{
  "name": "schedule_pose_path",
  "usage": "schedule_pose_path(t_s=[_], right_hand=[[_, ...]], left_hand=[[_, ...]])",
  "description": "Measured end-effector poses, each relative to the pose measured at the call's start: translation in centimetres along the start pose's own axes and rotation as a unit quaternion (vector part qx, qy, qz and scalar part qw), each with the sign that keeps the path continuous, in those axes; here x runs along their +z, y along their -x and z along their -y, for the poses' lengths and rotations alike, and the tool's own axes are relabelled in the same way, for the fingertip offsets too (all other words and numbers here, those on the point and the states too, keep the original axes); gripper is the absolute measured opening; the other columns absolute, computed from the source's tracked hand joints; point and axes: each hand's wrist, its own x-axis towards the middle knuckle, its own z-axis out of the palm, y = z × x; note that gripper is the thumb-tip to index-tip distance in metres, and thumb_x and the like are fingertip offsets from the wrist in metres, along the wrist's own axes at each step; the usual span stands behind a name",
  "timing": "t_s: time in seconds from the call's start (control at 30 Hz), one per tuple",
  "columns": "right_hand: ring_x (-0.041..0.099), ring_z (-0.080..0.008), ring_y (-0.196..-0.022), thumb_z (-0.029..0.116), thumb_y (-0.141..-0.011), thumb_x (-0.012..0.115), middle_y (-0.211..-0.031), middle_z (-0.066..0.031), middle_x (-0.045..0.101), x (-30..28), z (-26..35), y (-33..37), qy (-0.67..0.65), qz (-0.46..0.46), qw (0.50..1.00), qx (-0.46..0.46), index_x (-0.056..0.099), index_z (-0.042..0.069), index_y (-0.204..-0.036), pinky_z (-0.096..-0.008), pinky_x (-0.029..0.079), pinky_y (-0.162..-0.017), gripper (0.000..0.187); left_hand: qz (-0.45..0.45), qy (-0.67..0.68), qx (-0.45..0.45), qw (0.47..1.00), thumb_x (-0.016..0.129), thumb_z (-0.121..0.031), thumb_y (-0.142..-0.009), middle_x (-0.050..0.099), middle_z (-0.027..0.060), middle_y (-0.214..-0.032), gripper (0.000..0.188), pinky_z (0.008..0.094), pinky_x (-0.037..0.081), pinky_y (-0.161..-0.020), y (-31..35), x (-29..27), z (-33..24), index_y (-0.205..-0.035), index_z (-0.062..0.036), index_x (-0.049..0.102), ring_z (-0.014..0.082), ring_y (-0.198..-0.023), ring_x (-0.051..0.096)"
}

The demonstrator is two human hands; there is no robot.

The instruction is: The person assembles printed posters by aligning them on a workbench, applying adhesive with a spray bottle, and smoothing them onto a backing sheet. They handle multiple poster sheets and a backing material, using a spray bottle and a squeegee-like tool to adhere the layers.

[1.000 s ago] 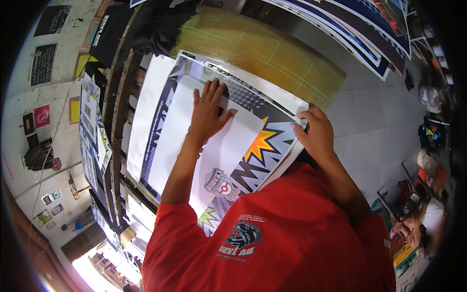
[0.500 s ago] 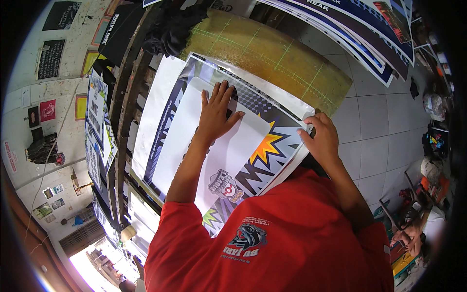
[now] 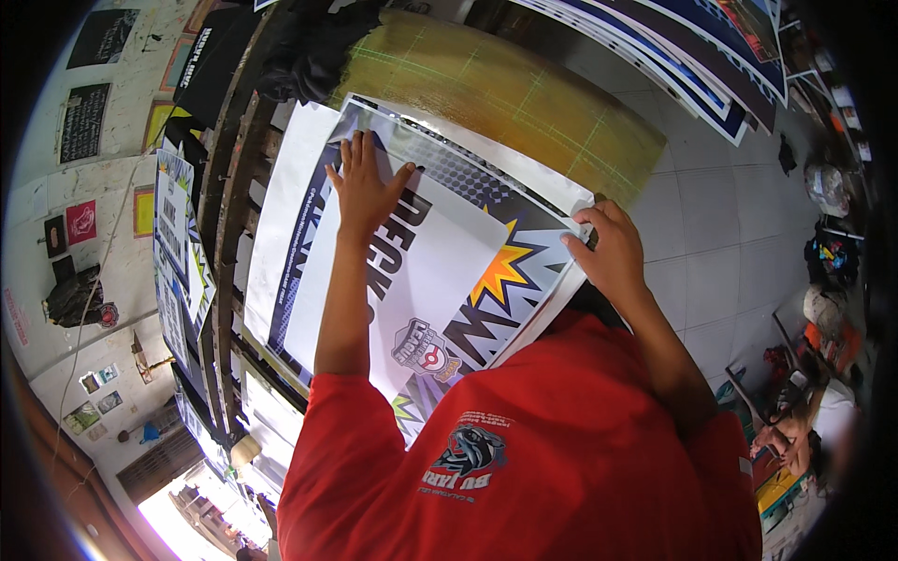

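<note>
A printed poster [image 3: 440, 252] lies on the work surface in front of me, with a large white panel, black lettering and an orange starburst. My left hand [image 3: 367, 196] rests flat on its far left part, fingers spread and holding nothing. At the right corner, my right hand [image 3: 608, 241] pinches the poster's edge between thumb and fingers. White sheet material [image 3: 281, 206] shows beneath the poster along its left and far sides. Beyond it lies a worn yellow-green cutting mat [image 3: 524, 103] with grid lines.
A bunched black cloth [image 3: 313, 51] sits at the mat's far left end. Stacked printed boards [image 3: 683, 56] stand at the upper right above the tiled floor [image 3: 711, 234]. Dark slatted framing [image 3: 224, 215] runs along the left. Another person [image 3: 804, 430] sits at the far right.
My left hand has slid left and away across the poster, uncovering more black lettering on the white panel. My right hand keeps its pinch at the corner.
</note>
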Motion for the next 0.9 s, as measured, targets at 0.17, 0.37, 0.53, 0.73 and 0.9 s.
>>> schedule_pose_path(t_s=[0.17,0.37,0.53,0.73,0.9], right_hand=[[0.06,-0.031,-0.098,0.019,-0.074,0.079,-0.1,-0.0105,0.061,0.1,-0.4,0.0,-0.005,0.003,1.0,0.002,0.067,0.007,-0.096,-0.0399,0.048,-0.084,0.028],[0.059,-0.0311,-0.096,0.019,-0.074,0.08,-0.097,-0.0107,0.061,0.0,-0.3,-0.1,-0.019,0.008,1.0,0.007,0.068,0.005,-0.096,-0.0385,0.047,-0.082,0.029],[0.06,-0.031,-0.098,0.019,-0.075,0.079,-0.099,-0.0097,0.061,0.0,-0.1,0.0,-0.007,0.007,1.0,0.013,0.067,0.007,-0.095,-0.0403,0.048,-0.084,0.027],[0.06,-0.0306,-0.097,0.021,-0.075,0.078,-0.096,-0.0094,0.061,0.3,-0.1,-0.2,0.003,0.0,1.0,0.01,0.066,0.007,-0.092,-0.0401,0.048,-0.082,0.025],[0.061,-0.0304,-0.094,0.023,-0.073,0.08,-0.093,-0.0092,0.061,0.3,1.0,-0.8,0.025,0.004,0.999,0.042,0.065,0.008,-0.086,-0.0406,0.048,-0.078,0.025]], left_hand=[[0.009,-0.021,0.008,1.0,0.061,-0.074,-0.076,0.026,0.0205,-0.158,0.109,0.0715,0.01,-0.111,-0.4,0.4,0.1,-0.152,-0.0026,0.029,0.0362,-0.149,0.019],[0.007,-0.007,0.005,1.0,0.06,-0.076,-0.075,0.026,0.0207,-0.158,0.108,0.0717,0.01,-0.111,-0.5,0.7,0.2,-0.151,-0.0047,0.03,0.036,-0.149,0.019],[-0.015,-0.021,0.007,1.0,0.064,-0.069,-0.079,0.028,0.0208,-0.157,0.1,0.0688,0.012,-0.112,0.0,0.4,-0.3,-0.149,-0.0048,0.035,0.0358,-0.148,0.021],[-0.055,0.046,0.148,0.986,0.073,-0.038,-0.082,0.043,0.0176,-0.148,0.066,0.0625,0.021,-0.113,3.9,-0.4,-3.9,-0.137,-0.0074,0.05,0.0325,-0.142,0.035],[0.033,0.055,0.181,0.981,0.068,-0.046,-0.084,0.033,0.0175,-0.154,0.077,0.0645,0.015,-0.114,7.1,-0.7,-7.4,-0.148,-0.0149,0.04,0.0366,-0.146,0.026]])
